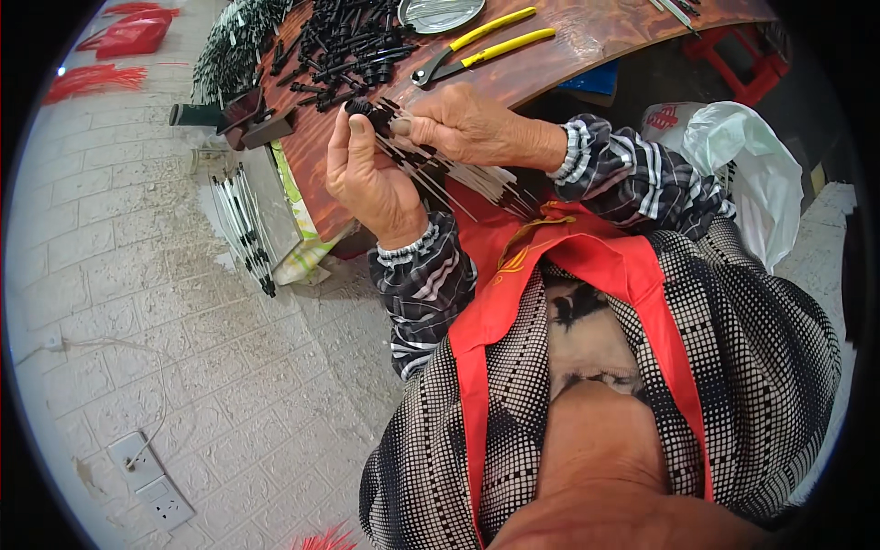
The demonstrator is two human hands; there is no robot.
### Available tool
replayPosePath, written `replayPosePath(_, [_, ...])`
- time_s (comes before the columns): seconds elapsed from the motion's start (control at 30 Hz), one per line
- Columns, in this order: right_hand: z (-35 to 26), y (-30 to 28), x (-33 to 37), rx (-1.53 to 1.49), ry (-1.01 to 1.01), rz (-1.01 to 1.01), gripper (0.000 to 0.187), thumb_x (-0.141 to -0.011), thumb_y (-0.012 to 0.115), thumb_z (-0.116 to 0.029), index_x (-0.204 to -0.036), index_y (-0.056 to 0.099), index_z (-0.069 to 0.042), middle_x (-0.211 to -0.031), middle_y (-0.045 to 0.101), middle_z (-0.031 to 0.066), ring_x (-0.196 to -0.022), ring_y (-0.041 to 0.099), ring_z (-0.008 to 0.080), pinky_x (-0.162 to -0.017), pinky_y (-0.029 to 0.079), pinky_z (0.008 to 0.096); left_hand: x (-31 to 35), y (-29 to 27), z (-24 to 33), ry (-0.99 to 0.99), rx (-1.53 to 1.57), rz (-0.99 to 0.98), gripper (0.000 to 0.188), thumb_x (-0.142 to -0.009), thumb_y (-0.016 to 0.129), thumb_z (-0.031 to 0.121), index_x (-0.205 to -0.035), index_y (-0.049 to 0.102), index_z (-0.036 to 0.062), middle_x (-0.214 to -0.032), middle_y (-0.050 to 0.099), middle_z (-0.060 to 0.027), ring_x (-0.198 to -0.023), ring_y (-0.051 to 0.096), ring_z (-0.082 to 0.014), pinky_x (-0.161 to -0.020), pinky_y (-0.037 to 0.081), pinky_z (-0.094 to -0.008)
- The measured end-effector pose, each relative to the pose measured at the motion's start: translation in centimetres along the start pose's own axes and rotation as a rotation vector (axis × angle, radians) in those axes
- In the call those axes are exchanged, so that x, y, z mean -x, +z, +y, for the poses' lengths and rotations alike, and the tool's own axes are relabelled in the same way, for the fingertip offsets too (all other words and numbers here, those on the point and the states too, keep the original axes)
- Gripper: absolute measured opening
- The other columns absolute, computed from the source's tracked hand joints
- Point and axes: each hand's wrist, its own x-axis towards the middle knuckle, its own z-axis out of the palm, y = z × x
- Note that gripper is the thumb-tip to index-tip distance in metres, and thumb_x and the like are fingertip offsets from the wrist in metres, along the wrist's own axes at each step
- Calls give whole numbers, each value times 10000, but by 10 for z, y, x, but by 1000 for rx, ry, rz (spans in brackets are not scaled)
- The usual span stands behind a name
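Note:
My left hand (367,174) holds a bundle of thin rods (449,174) with black plastic tips, its thumb up beside the black ends (367,108). My right hand (467,124) grips the same bundle from the other side, fingers pinched at the black tips. The rods slant down towards my red apron (513,266). Both hands hover over the front edge of a reddish wooden table (568,55).
A heap of black plastic pieces (348,46) lies on the table, with yellow-handled pliers (481,46) and a metal dish (440,11) behind it. More rods (243,225) lie on a low surface to the left. A white plastic bag (742,165) sits right; a power strip (151,481) lies on the floor.

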Motion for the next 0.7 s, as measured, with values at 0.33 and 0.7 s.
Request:
replayPosePath(0.33, [-11, 6, 2, -35, 87, 216, 156, -889, 609, -145, -833, 629, -2, -662, 607, 106, -563, 542, 152, -538, 440, 304, 2, 5, 3, 31, 34, 5, 261, -893, 635, 42, -1120, 585, -77, -967, 645, -84, -847, 616, -145, -771, 510, -261])
replayPosePath(0.7, [-9, -6, -9, 93, 45, 45, 130, -873, 613, -130, -855, 637, -4, -645, 592, 61, -574, 521, 105, -537, 431, 274, 4, 9, 7, -10, -19, 3, 260, -892, 633, 35, -1121, 590, -80, -958, 646, -84, -840, 616, -137, -744, 517, -252])
